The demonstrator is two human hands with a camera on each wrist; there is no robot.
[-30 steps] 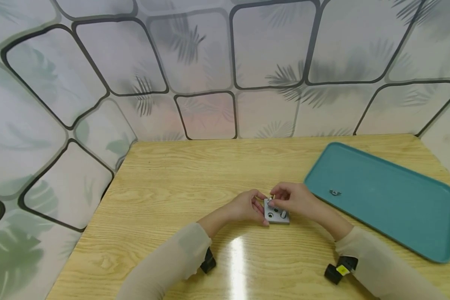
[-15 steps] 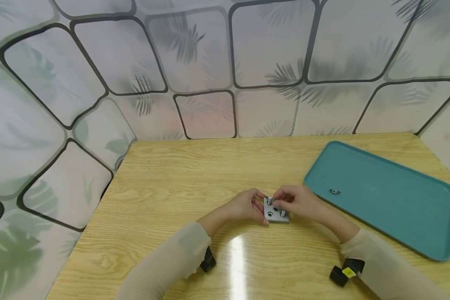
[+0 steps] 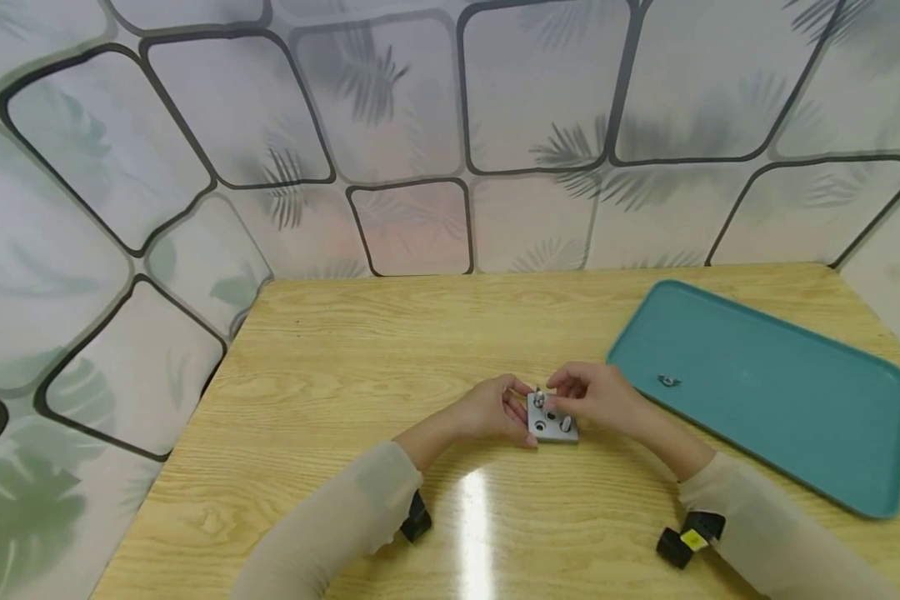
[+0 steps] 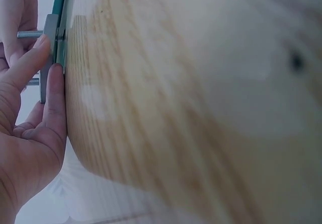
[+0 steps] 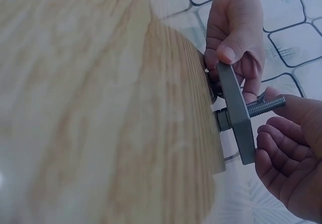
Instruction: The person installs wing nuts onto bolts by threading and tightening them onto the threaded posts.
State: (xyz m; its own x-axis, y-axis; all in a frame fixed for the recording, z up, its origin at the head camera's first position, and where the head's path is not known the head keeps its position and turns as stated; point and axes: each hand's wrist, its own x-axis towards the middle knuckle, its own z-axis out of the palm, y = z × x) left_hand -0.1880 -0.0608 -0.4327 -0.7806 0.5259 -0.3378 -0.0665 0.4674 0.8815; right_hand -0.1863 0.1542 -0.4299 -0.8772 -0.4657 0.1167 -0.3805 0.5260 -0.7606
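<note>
My left hand (image 3: 495,412) grips the left edge of a grey metal plate (image 3: 553,435), thumb on one face and fingers beneath, as the left wrist view shows. Two threaded bolts stand up through the plate; their heads sit under it, and one bolt (image 5: 266,106) shows bare thread in the right wrist view. On the far-left bolt sits a wing nut (image 3: 539,399), one wing pointing up. My right hand (image 3: 588,392) has its thumb and forefinger bent at this wing nut, with the other fingers curled. Open holes show in the plate's top.
A teal tray (image 3: 795,400) lies on the right of the wooden table (image 3: 360,350), with another wing nut (image 3: 669,381) near its left side. A patterned wall covering (image 3: 540,92) rises behind the table. Black wrist cameras hang under both sleeves.
My right thumb and forefinger moved a little right off the wing nut, then back up close to it. The nut's wing has turned upright. My left hand keeps the plate in place.
</note>
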